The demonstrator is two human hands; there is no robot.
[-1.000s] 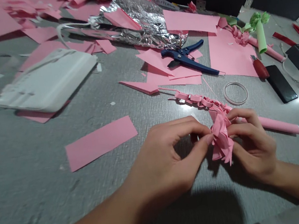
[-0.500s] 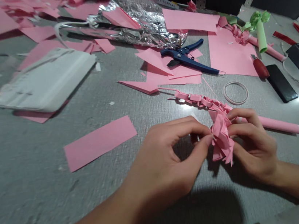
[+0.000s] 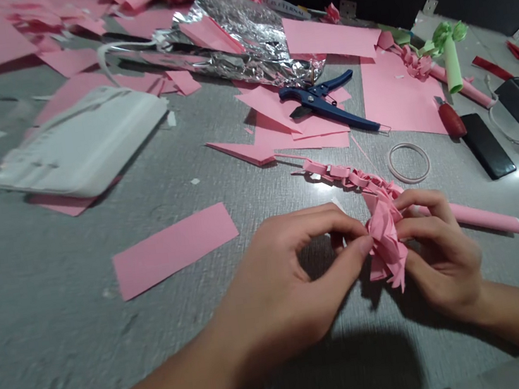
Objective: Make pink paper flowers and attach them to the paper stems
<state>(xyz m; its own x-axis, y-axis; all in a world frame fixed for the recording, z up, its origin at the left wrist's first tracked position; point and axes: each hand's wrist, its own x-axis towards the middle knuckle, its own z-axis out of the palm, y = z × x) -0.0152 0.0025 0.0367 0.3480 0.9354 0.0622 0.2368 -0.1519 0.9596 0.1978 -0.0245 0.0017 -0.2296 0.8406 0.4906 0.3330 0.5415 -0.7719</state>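
A folded pink paper flower with pointed petals is held between my two hands just above the grey table. My left hand pinches its left edge between thumb and forefinger. From the other side, the bent fingers of my right hand grip the petals. Behind the flower lies a pink chain of folded paper, joined to or lying against a rolled pink paper tube; the hands hide where they meet. To the left, a pink paper strip rests flat.
Blue-handled cutters lie on pink sheets beyond my hands. A clear ring, black phone-like slab and red-handled tool are at right. A white power bank sits at left, crumpled foil at the back.
Almost nothing differs. The paper flower has shifted or tilted very slightly downward in my fingers, and both hands keep their grip.
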